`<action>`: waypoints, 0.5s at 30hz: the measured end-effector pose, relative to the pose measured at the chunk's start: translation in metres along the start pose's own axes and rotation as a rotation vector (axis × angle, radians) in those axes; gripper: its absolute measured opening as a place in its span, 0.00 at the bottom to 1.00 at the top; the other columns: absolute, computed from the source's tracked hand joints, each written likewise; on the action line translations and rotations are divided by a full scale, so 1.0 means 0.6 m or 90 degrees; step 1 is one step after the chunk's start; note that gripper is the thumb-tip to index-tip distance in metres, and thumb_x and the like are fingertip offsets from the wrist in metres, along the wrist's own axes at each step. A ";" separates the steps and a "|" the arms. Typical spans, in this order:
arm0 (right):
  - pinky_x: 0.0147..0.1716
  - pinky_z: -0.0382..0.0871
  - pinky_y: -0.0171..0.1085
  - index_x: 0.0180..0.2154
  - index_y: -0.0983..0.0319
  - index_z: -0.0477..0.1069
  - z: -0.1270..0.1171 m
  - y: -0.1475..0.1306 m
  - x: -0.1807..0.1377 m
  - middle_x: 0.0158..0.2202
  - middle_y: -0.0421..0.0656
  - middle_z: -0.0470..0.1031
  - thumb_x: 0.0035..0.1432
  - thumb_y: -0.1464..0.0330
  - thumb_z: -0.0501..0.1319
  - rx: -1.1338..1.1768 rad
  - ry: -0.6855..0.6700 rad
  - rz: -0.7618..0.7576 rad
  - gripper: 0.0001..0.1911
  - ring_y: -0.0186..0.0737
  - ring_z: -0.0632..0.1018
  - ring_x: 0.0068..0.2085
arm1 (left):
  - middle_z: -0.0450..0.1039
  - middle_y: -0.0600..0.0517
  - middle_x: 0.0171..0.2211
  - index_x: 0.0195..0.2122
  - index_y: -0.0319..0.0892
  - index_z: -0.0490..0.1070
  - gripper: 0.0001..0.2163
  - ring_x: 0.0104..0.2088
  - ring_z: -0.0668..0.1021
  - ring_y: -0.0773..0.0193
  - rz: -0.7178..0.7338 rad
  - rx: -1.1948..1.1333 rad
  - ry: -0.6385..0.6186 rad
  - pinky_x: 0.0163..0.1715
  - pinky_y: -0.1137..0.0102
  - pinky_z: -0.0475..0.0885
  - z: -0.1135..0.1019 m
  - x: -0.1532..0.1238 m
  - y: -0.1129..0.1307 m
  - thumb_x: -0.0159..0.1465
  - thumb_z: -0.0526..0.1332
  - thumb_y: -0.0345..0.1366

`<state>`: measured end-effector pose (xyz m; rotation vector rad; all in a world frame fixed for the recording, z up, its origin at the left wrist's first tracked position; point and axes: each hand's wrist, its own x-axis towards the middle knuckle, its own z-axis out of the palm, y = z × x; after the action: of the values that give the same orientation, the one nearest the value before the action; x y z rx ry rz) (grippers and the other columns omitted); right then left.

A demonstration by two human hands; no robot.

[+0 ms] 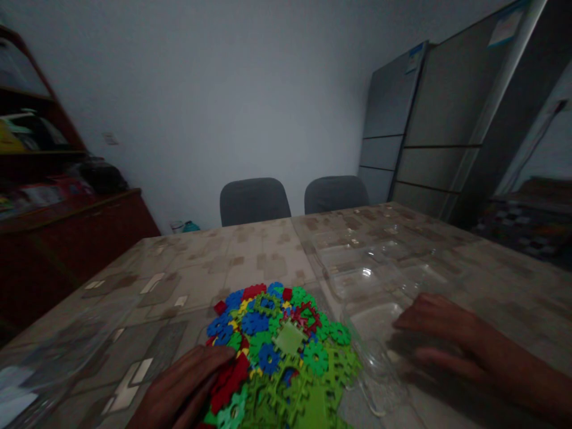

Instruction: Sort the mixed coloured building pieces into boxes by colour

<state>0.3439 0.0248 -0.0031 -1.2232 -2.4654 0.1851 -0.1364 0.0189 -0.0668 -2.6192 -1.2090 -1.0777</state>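
A heap of plastic gear-shaped building pieces in green, blue, red and yellow lies at the near middle of the table. My left hand rests at the heap's left edge, fingers stretched out, its tips touching or close beside a red piece. A light green square piece lies on top of the pile. To the right stands a clear plastic tray with several compartments. Over its near right part hovers my right hand, somewhat blurred, fingers extended and thumb apart, with nothing visible in it.
The table has a patterned cover. Clear plastic wrapping lies on the left. Behind the far edge stand two grey chairs. A red-brown cabinet is at the left, a tall grey cabinet at the right.
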 end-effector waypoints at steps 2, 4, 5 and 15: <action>0.47 0.71 0.51 0.46 0.53 0.77 -0.024 0.047 0.028 0.43 0.47 0.81 0.67 0.57 0.53 -0.002 0.083 0.020 0.16 0.51 0.79 0.46 | 0.82 0.57 0.47 0.54 0.58 0.73 0.13 0.44 0.84 0.63 0.018 0.003 -0.008 0.51 0.74 0.76 -0.002 0.002 -0.002 0.70 0.56 0.45; 0.48 0.71 0.54 0.47 0.56 0.77 -0.043 0.105 0.065 0.45 0.50 0.81 0.66 0.55 0.52 -0.046 0.120 0.060 0.20 0.54 0.78 0.47 | 0.82 0.57 0.46 0.54 0.59 0.73 0.14 0.43 0.84 0.63 0.020 0.008 -0.002 0.51 0.74 0.75 -0.002 0.003 -0.002 0.70 0.56 0.44; 0.49 0.70 0.55 0.47 0.58 0.77 -0.049 0.134 0.084 0.46 0.52 0.80 0.65 0.54 0.50 -0.070 0.126 0.086 0.22 0.56 0.78 0.48 | 0.82 0.57 0.46 0.54 0.59 0.74 0.14 0.43 0.84 0.63 0.014 0.010 0.006 0.51 0.74 0.75 -0.001 0.003 -0.001 0.70 0.56 0.45; 0.29 0.68 0.45 0.22 0.59 0.72 -0.029 0.261 0.154 0.24 0.51 0.78 0.62 0.49 0.47 -0.121 0.048 0.156 0.29 0.50 0.77 0.26 | 0.81 0.58 0.48 0.56 0.59 0.71 0.14 0.46 0.83 0.65 -0.005 -0.009 0.017 0.54 0.75 0.72 0.008 -0.004 -0.002 0.71 0.55 0.44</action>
<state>0.4153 0.1928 -0.0057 -1.5815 -2.3060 -0.0323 -0.1354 0.0195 -0.0723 -2.6039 -1.2124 -1.1229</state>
